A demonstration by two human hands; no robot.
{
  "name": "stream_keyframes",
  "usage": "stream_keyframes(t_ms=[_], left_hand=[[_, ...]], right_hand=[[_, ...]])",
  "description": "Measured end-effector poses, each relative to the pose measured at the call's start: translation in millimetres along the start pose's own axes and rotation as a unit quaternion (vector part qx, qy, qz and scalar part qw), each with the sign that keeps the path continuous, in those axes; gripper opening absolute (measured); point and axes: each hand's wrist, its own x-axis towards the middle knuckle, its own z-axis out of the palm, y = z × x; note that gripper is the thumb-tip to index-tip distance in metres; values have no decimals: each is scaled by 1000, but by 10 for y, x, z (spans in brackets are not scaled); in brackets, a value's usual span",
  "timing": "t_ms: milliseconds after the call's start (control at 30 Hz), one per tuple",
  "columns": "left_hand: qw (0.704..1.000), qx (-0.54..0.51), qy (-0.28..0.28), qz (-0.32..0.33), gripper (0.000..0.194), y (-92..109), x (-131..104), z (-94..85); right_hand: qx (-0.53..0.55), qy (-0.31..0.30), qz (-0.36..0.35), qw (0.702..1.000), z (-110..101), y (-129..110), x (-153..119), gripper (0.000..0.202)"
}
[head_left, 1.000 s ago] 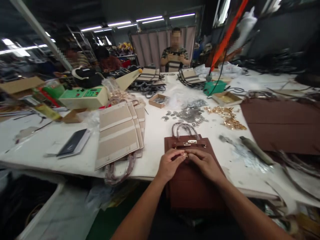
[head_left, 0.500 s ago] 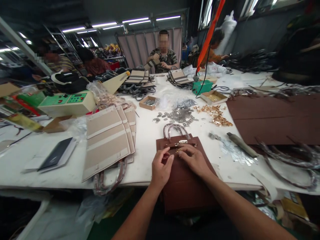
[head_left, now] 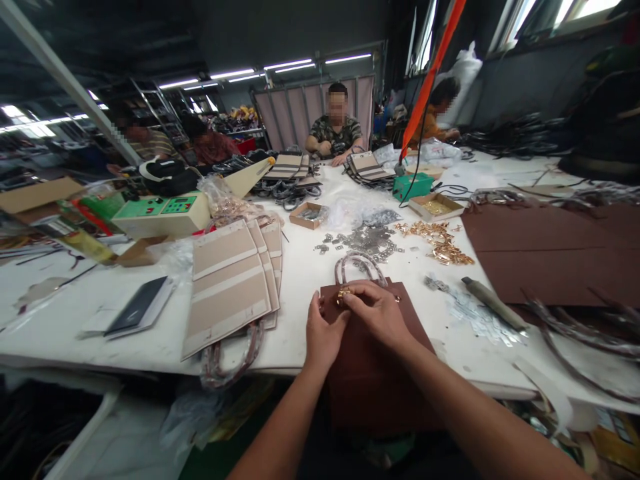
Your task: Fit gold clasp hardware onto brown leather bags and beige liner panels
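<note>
A brown handbag [head_left: 370,373] lies on the near edge of the table, its plastic-wrapped handles [head_left: 361,261] pointing away from me. My right hand [head_left: 377,312] lies over its upper front, thumb and fingers pinching a small gold metal clasp [head_left: 343,295] near the left end of the bag's strap. My left hand [head_left: 324,333] is wrapped around the upper left side of the bag, thumb toward the clasp; its fingertips are partly hidden. Gold fittings [head_left: 440,243] and flat grey metal plates [head_left: 373,240] are heaped beyond the bag.
Stacked beige panels with handles [head_left: 230,287] lie left, near a dark notebook [head_left: 137,305] and a green-topped machine [head_left: 163,215]. On the right are brown bag pieces [head_left: 550,253], silver strips [head_left: 483,313] and a grey rod-like tool [head_left: 495,305]. A co-worker [head_left: 336,127] sits across the table.
My right hand has shifted left across the strap and now pinches the gold clasp at its left end. My left hand stays at the bag's left side. The view has turned slightly left.
</note>
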Motion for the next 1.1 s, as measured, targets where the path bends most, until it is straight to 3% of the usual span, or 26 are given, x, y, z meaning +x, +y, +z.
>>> stream_keyframes(t_ms=[133,200,400,567,867,1100], left_hand=[[979,-123,-131,-97,56,181,132,-43],[971,-139,-153,-123,49,202,174,-57],[927,-243,-199,-205,58,132,183,-17],[919,-268,-196,-215,55,87,199,20],[866,-309,-276,-279,41,175,278,-92],[841,-311,-264,-354,28,151,330,-18]], right_hand=[[65,-72,-16,995,-71,-182,-91,19],[89,-92,12,992,-182,-138,-150,20],[-2,-16,94,995,-597,195,-306,28],[-60,30,112,991,-715,273,-241,36],[-224,-101,53,968,-911,246,15,24],[-228,-200,42,952,-1038,281,97,25]])
